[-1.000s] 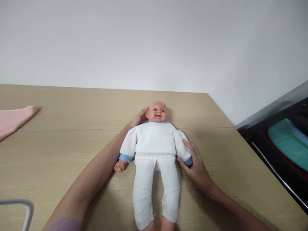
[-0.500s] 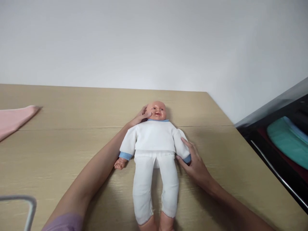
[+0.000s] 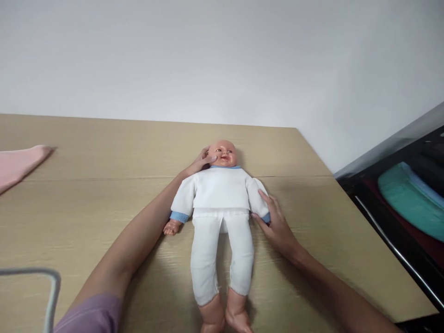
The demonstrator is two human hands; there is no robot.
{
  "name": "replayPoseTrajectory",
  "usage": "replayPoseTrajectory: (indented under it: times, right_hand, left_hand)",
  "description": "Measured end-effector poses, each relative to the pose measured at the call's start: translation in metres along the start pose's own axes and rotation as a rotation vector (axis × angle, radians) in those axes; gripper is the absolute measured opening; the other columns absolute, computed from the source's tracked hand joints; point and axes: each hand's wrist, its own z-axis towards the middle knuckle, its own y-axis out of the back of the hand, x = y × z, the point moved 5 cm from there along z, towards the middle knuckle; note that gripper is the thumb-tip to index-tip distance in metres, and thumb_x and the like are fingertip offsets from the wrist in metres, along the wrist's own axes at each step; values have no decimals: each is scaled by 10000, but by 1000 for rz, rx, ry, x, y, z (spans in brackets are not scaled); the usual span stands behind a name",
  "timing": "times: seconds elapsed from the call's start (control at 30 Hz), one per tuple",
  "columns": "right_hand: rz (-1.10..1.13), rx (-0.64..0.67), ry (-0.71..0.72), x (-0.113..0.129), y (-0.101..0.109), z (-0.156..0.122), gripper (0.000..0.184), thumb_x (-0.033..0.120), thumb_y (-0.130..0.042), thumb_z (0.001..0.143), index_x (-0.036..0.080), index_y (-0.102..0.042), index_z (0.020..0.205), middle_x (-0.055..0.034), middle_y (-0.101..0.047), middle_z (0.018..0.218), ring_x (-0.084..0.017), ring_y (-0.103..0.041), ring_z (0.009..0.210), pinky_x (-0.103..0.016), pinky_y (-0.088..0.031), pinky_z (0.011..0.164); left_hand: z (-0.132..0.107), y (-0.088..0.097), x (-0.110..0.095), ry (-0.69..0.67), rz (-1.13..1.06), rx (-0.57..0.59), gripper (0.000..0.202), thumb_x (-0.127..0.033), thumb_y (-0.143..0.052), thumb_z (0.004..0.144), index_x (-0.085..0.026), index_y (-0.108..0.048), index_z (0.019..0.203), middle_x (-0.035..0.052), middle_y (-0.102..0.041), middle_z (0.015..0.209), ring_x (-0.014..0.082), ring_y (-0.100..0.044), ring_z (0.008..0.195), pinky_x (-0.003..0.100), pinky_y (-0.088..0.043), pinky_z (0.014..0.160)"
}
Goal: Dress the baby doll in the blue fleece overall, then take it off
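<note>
A baby doll (image 3: pixel 222 189) lies on its back on the wooden table, bald head away from me and bare feet towards me. It wears a white top with blue collar and cuffs, and white trousers. My left hand (image 3: pixel 204 159) cups the side of its head, thumb on the cheek and fingers partly hidden behind. My right hand (image 3: pixel 275 224) is wrapped round the doll's sleeved arm on the right, covering the doll's hand there. The doll's other arm rests beside my left forearm, its small fist showing.
The light wooden table (image 3: pixel 104 203) meets a pale wall (image 3: pixel 173 60). Pink cloth (image 3: pixel 21 165) lies at the left. A grey metal bar (image 3: pixel 52 291) curves at the lower left. Beyond the table's right edge, a black container (image 3: pixel 374 217) holds green cloth (image 3: pixel 409 199).
The whole view has shifted slightly, so everything sits a little higher and the doll's feet show more. Both hands keep their places on the doll.
</note>
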Motion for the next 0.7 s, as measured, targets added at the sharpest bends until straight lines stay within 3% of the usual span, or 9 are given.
replayPoseTrajectory:
  times: [0.2, 0.33, 0.4, 0.47, 0.57, 0.6, 0.7]
  right_hand:
    - [-53, -67, 67, 4, 3, 6, 676, 378, -692, 1060, 305, -457, 1689, -169, -573, 1613, -369, -578, 1517, -626, -487, 1282]
    - [-102, -219, 144, 8, 12, 9, 575, 404, -687, 1057, 228, -552, 1587, -208, -574, 1585, -378, -551, 1516, -644, -461, 1284]
    - [-100, -320, 169, 8, 17, 11, 522, 406, -661, 1068, 214, -567, 1544, -216, -582, 1579, -377, -541, 1521, -657, -446, 1280]
    - [-79, -410, 196, 10, 23, 12, 447, 408, -646, 1071, 213, -594, 1469, -212, -617, 1541, -373, -563, 1494, -669, -442, 1266]
    - [-34, -513, 249, 21, 33, 15, 215, 401, -669, 1050, 226, -654, 1176, -188, -691, 1408, -366, -627, 1405, -657, -473, 1218]
    - [-24, -531, 263, 28, 38, 15, 161, 392, -682, 1040, 236, -645, 1050, -171, -717, 1331, -357, -659, 1346, -638, -499, 1186]
    - [-11, -546, 318, 57, 58, 0, 277, 314, -691, 1030, 258, -559, 793, -95, -745, 1061, -298, -735, 1090, -539, -588, 1033]
  left_hand:
    - [-8, -5, -12, -21, 107, 1, 1074, -651, -981, 639, -204, -549, 1515, 216, -603, 1653, 472, -530, 1584, 610, -408, 1342]
    - [-32, 5, -33, 99, 296, -56, 1091, -655, -939, 771, -227, -433, 1636, 234, -565, 1675, 419, -625, 1493, 606, -475, 1288]
    - [-48, 8, -48, 106, 464, -119, 1010, -632, -883, 867, -241, -391, 1658, 240, -523, 1700, 394, -616, 1497, 591, -514, 1246]
    - [-65, 2, -69, -12, 653, -265, 793, -563, -795, 968, -210, -457, 1593, 242, -521, 1690, 379, -558, 1543, 585, -494, 1252]
    - [-100, -41, -101, -305, 891, -511, 416, -418, -718, 1027, -155, -624, 1335, 232, -655, 1506, 365, -556, 1502, 581, -414, 1289]
    - [-114, -67, -109, -395, 922, -490, 340, -406, -716, 1032, -159, -651, 1257, 213, -699, 1420, 354, -594, 1441, 567, -422, 1275]
    - [-170, -158, -123, -632, 878, -225, 177, -396, -658, 1086, -223, -667, 1050, 107, -769, 1209, 282, -683, 1266, 496, -476, 1222]
